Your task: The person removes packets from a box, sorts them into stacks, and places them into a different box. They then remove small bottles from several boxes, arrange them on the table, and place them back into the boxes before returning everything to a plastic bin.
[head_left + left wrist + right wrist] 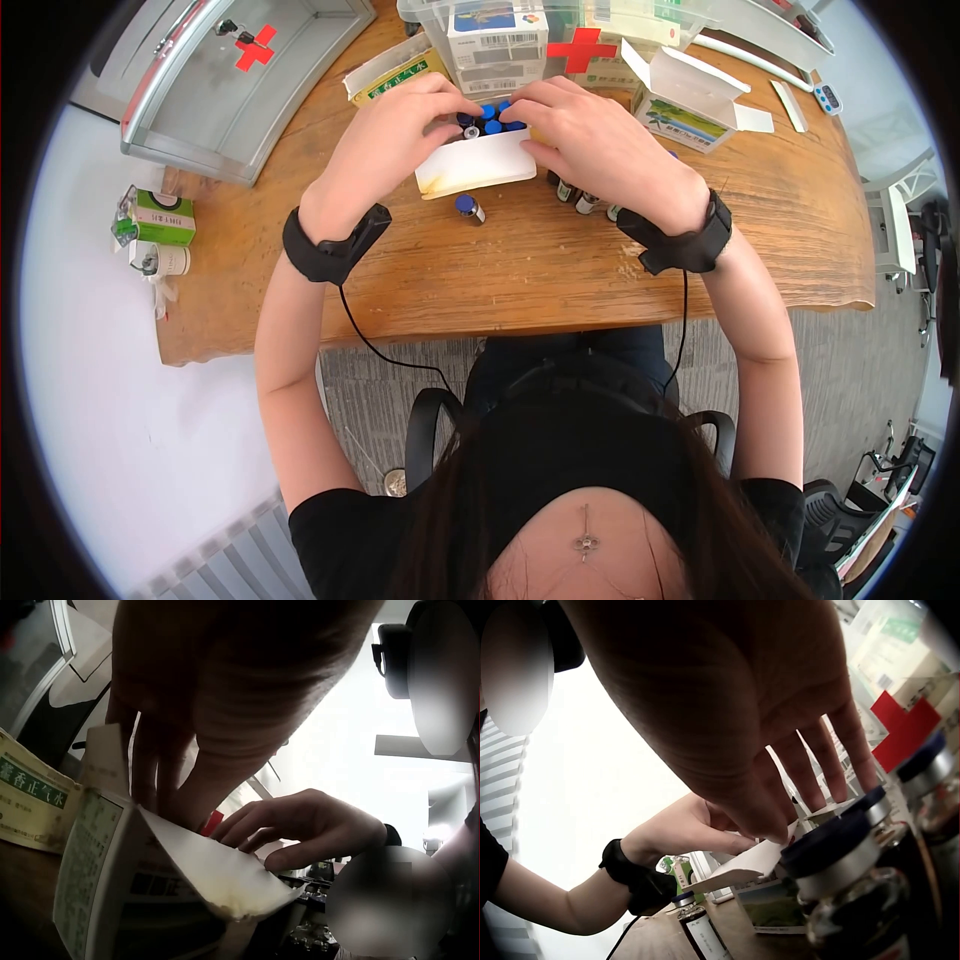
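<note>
A small white cardboard medicine box faces me with its top open and its flap folded forward. Several small dark glass bottles with blue caps stand packed inside. My left hand reaches over the box's left side, fingertips down among the caps and thumb at the flap's fold. From the other side my right hand spreads its fingers over the caps, its thumb beside the flap's right edge. One capped bottle stands on the table in front of the box. More bottles are partly hidden under my right wrist.
Behind the box stands a clear plastic bin with a red cross, holding cartons. A yellow-green carton is at back left, an open white carton at back right. A metal-framed case occupies the far left, with a green box nearby.
</note>
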{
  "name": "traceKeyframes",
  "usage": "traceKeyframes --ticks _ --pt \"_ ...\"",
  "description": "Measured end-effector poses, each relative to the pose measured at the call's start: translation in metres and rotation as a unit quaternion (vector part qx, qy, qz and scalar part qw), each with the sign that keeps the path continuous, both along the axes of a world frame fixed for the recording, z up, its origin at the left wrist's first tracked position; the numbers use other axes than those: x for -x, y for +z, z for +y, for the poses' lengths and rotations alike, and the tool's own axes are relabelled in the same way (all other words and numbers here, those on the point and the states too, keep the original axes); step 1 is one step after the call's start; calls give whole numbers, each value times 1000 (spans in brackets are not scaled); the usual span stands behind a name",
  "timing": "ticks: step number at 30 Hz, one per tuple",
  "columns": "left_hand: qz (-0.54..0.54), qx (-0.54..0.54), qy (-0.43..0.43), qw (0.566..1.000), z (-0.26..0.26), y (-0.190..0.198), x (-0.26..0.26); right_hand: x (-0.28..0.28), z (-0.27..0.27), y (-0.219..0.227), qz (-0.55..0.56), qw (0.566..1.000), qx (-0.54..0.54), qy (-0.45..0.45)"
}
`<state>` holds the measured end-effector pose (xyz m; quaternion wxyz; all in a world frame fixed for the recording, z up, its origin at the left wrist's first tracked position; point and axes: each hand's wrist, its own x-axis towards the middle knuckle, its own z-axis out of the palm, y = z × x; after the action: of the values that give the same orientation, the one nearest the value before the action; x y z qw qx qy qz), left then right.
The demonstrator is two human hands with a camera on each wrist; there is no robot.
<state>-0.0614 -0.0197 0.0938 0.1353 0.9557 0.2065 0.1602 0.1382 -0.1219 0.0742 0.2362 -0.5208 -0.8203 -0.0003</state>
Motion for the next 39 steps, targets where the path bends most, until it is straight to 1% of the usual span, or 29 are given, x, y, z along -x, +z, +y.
traceKeyframes --ticks 1,3,7,9,13,16,19,21,23,25,26,28,29,31,32,34,35,37,39 --pt "0 0 -1 1000 0 0 -2 0 0 0 2 1000 3 -1" --pt "9 -44 12 999 0 -1 -5 -1 2 -1 0 1000 0 -3" --pt "42 -67 33 996 2 -3 -7 -1 2 -1 6 1000 -8 -2" --pt "42 -108 38 993 2 -5 -6 -1 2 0 0 1000 -7 -2" --pt "55 -111 36 992 1 -1 -5 -1 3 0 -11 1000 -5 -9" --pt "51 -118 35 991 1 8 -2 -1 2 1 -8 1000 -11 -9" --pt "25 -112 47 992 3 21 7 0 2 2 -7 1000 -11 -18" --pt "-16 -79 71 994 -2 33 19 -1 3 2 -4 1000 -11 -23" --pt "-32 -88 72 993 -14 49 32 -2 4 1 -1 999 -10 -30" --pt "-41 -93 133 986 -33 63 46 -3 7 -1 4 997 -78 -25" --pt "-41 -93 132 986 -42 67 53 -3 8 0 4 997 -77 -26" --pt "6 -91 173 981 -57 70 64 -3 9 2 -16 997 -69 -28" --pt "6 -91 173 981 -61 68 66 -3 10 1 -16 997 -69 -27" --pt "69 -59 166 982 -67 56 70 -2 12 1 -24 996 -79 -15" --pt "92 -70 160 980 -68 48 69 -1 12 -1 -24 996 -79 -13" --pt "111 -68 152 980 -66 38 66 0 13 -4 -24 993 -112 -2" --pt "130 -66 142 979 -65 34 63 1 13 -3 -26 993 -112 -1" --pt "125 -72 135 980 -62 28 58 1 11 -1 -30 993 -115 0" --pt "145 -76 120 979 -57 20 54 1 11 -1 -31 993 -114 -1"
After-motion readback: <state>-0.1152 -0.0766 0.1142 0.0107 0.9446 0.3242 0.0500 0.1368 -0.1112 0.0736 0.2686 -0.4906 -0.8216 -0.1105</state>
